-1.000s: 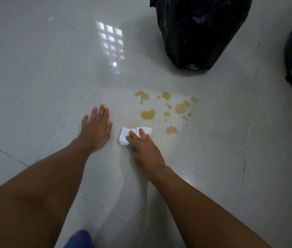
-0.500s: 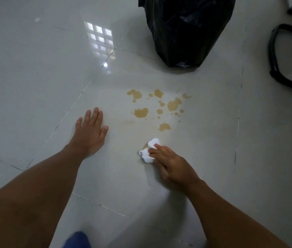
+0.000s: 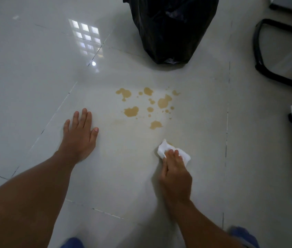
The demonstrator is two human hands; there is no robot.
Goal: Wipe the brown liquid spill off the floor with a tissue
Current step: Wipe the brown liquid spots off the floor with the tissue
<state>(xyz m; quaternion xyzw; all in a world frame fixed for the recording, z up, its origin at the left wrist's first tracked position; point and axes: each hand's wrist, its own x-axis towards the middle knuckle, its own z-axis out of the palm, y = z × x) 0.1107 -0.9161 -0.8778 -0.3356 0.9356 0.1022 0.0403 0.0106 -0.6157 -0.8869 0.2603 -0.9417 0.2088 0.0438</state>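
pressing down at 5 o'clock, your right hand (image 3: 174, 173) clamps the crumpled tissue (image 3: 165, 149) to the floor (image 3: 34, 68); your left hand (image 3: 80, 135) lies flat, fingers spread, at 9 o'clock. brown spill (image 3: 147, 106) sits toward 12, black bag (image 3: 170, 29) beyond.

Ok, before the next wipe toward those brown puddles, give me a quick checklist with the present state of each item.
1. Tissue under the right hand: ok, fingers press it onto the floor tile.
2. Left hand braced clear of the liquid: ok, flat on the tile, left of the puddles.
3. Path to the nearest puddle: ok, bare tile between it and the tissue.
4. Spill cleared: not ok, about a dozen brown puddles and drops lie untouched.
5. Tissue still absorbent: cannot tell, a faint brown tint shows at its edge; the underside is hidden.
6. Black bin bag within reach for disposal: cannot tell; it stands beyond the spill.
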